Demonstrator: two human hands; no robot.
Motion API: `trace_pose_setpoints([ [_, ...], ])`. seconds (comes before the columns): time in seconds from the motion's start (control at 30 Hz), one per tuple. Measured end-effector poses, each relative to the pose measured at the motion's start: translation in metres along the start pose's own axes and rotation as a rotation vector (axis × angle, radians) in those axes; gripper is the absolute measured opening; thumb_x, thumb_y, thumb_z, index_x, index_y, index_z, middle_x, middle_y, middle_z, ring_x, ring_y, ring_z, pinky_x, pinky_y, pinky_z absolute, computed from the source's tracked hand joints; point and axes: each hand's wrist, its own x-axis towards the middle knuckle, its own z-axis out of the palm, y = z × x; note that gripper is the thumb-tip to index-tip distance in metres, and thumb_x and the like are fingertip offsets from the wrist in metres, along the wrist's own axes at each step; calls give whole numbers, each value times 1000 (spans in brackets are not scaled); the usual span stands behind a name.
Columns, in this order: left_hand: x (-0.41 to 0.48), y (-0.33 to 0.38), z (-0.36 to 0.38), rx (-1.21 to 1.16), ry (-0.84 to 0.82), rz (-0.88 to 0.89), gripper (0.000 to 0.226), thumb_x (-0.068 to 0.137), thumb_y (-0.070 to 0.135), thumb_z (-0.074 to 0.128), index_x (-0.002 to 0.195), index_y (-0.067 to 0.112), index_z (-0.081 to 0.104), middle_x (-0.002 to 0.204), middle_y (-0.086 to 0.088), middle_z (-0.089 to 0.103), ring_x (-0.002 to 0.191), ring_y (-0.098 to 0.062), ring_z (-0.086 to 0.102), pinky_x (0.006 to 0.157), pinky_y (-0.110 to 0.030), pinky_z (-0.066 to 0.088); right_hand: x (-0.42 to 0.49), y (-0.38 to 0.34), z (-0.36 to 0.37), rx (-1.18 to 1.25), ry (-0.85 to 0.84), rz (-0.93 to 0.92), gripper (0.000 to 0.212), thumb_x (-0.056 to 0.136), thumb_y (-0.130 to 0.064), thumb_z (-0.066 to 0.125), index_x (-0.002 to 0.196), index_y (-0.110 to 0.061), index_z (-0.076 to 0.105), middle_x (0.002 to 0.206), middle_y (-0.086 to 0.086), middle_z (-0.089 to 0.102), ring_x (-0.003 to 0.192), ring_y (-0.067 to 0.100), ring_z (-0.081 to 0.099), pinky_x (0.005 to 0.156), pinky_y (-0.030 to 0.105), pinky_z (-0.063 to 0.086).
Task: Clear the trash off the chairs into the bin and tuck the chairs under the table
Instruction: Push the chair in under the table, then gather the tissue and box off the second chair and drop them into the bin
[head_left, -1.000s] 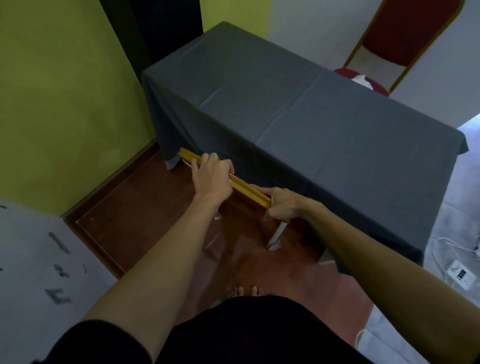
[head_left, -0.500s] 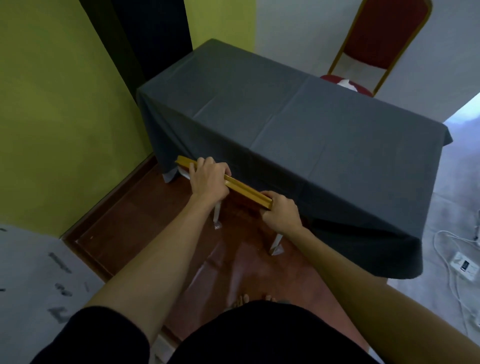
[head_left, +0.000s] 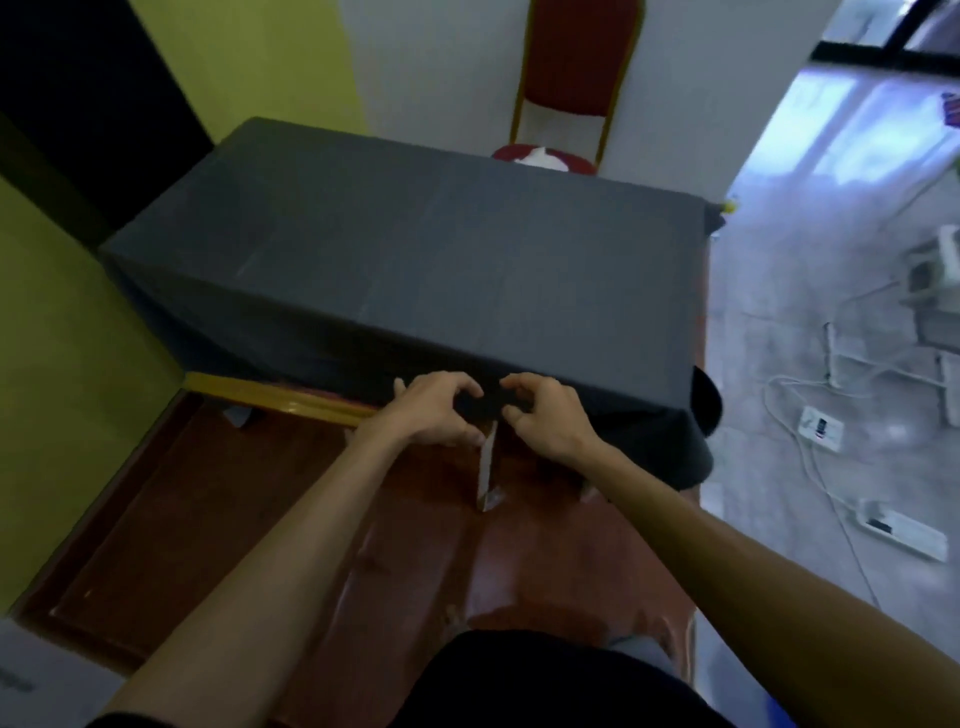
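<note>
Here, seen from above, two bare forearms reach up from the bottom of the frame to the near edge of a desk (head_left: 415, 244) draped in a dark grey cloth. The left hand (head_left: 431, 410) and right hand (head_left: 550, 415) sit close together at centre frame, fingers curled and pinching the hanging hem of the cloth (head_left: 483, 402). To the left of the hands, the gold top rail of a chair (head_left: 280, 397) pushed in beneath the desk shows below the cloth, with pale chair legs (head_left: 487, 467) on the red-brown floor. At top centre, beyond the desk, a second red chair (head_left: 571, 57) stands pulled out, with something white (head_left: 540, 156) lying on its seat. White cables and power strips (head_left: 821, 428) lie on the grey floor at right.
</note>
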Motion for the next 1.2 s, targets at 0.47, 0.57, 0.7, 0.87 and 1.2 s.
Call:
trace_pose_setpoints([
  [0.47, 118, 317, 132, -289, 13, 177, 40, 87, 29, 73, 125, 19, 67, 124, 2, 65, 117, -13, 59, 98, -29, 48, -43, 239, -263, 43, 171, 224, 43, 96, -13, 61, 139, -11, 63, 129, 9, 72, 117, 23, 66, 94, 24, 46],
  [0.57, 130, 359, 139, -338, 35, 157, 39, 85, 28, 73, 123, 20, 68, 123, 0, 67, 116, -15, 62, 98, -33, 51, -42, 264, -300, 28, 150, 216, 44, 95, -11, 60, 139, -10, 64, 135, 9, 69, 122, 27, 64, 101, 30, 48],
  [0.7, 161, 391, 132, -372, 73, 116, 39, 82, 32, 74, 120, 24, 69, 121, 0, 69, 112, -14, 64, 97, -36, 54, -16, 288, -338, 21, 130, 194, 43, 96, -12, 59, 139, -11, 63, 134, 8, 70, 122, 27, 64, 99, 28, 47],
  [0.87, 210, 420, 121, -438, 151, 64, 34, 85, 28, 72, 118, 19, 71, 117, -3, 70, 106, -16, 67, 95, -37, 55, 30, 307, -380, 19, 72, 138, 44, 96, -12, 60, 140, -10, 63, 138, 8, 67, 126, 26, 63, 104, 28, 45],
  [1.2, 337, 488, 114, -606, 155, -51, 30, 90, 25, 67, 119, 20, 68, 117, -2, 69, 109, -17, 65, 96, -34, 51, 152, 358, -479, -55, 23, 66, 43, 95, -10, 59, 138, -10, 64, 139, 9, 67, 125, 27, 63, 104, 32, 47],
])
